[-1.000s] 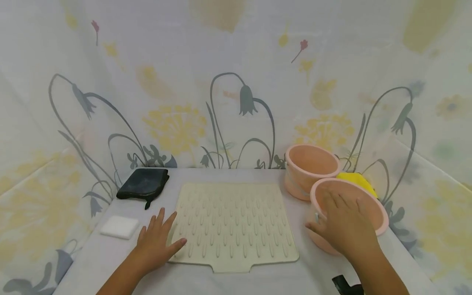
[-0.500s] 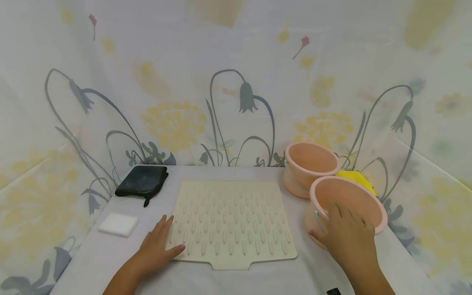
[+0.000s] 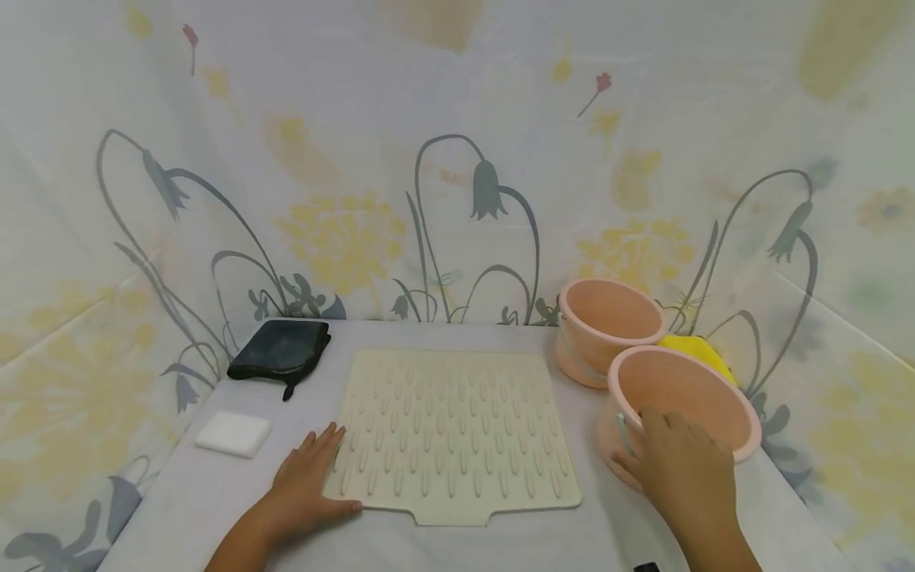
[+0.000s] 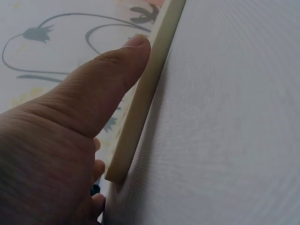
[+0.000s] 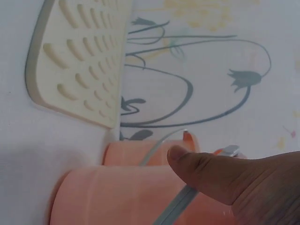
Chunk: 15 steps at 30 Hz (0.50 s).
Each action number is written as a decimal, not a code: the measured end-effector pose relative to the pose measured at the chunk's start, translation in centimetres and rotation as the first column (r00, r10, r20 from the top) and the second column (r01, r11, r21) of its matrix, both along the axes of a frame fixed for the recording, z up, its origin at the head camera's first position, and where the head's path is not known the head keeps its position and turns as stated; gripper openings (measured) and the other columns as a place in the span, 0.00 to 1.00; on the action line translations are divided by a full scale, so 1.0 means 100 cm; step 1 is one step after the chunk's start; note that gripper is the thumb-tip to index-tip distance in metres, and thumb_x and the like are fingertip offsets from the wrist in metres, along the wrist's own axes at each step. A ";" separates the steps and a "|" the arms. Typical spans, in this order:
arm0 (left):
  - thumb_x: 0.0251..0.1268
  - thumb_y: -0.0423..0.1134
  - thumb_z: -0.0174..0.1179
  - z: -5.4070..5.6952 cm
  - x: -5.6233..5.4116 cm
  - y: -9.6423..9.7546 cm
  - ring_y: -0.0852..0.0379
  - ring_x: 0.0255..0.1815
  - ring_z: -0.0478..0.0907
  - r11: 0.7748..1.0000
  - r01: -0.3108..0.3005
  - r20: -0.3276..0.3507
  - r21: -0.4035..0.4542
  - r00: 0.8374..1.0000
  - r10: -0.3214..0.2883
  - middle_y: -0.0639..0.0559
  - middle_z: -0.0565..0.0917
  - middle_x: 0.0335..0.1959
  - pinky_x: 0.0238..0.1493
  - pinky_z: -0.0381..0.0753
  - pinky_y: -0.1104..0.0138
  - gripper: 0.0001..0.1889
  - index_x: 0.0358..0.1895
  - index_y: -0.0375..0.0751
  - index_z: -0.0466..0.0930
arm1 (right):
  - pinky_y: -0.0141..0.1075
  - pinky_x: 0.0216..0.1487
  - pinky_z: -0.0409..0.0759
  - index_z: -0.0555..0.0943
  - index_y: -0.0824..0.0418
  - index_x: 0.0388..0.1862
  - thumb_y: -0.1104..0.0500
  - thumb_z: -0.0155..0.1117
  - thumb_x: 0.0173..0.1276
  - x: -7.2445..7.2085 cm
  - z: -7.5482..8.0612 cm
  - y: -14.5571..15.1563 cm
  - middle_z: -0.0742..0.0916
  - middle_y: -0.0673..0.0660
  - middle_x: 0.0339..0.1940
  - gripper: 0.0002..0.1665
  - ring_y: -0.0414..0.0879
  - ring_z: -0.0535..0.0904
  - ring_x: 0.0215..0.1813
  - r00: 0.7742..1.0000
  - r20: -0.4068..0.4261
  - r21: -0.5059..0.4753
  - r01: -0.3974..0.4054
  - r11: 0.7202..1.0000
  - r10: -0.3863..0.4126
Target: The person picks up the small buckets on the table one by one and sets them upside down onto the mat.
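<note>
My right hand (image 3: 682,477) holds the near rim of the front pink bucket (image 3: 609,441). Its fingers reach over into the bucket, while in the right wrist view the thumb (image 5: 206,171) lies along the outside wall, by the light grey handle (image 5: 176,206). Inside the bucket, the fingertips are partly hidden. At the front left corner of a cream ribbed mat (image 3: 457,445) is my left hand (image 3: 303,485), fingers along the left edge and thumb at the front edge. The left wrist view shows that thumb (image 4: 108,79) extended against the mat's edge.
A second pink bucket (image 3: 581,349) stands behind the front one, with a yellow item (image 3: 699,355) beside them. To the left lie a black zipped pouch (image 3: 282,349) and a white sponge-like block (image 3: 233,434). A small black object (image 3: 646,567) shows at the bottom edge.
My right hand has come down from over the bucket's mouth and taken hold of its near rim. My left hand has lowered onto the mat's front left corner, its fingers drawing closer together.
</note>
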<state>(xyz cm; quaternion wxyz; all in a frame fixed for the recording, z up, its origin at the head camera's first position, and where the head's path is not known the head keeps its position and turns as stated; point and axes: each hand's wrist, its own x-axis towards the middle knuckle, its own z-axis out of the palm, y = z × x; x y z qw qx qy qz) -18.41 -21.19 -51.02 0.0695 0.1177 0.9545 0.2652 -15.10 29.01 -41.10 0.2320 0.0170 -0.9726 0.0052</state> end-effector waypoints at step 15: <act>0.44 0.66 0.80 0.000 -0.002 0.001 0.21 0.82 0.48 1.000 -0.006 0.026 -0.014 1.000 0.006 0.32 0.57 0.84 0.74 0.49 0.26 0.63 0.79 0.32 0.62 | 0.41 0.20 0.58 0.68 0.52 0.21 0.44 0.89 0.46 -0.001 0.004 0.003 0.69 0.48 0.13 0.33 0.47 0.64 0.17 0.998 0.065 -0.046 0.004 0.999 -0.001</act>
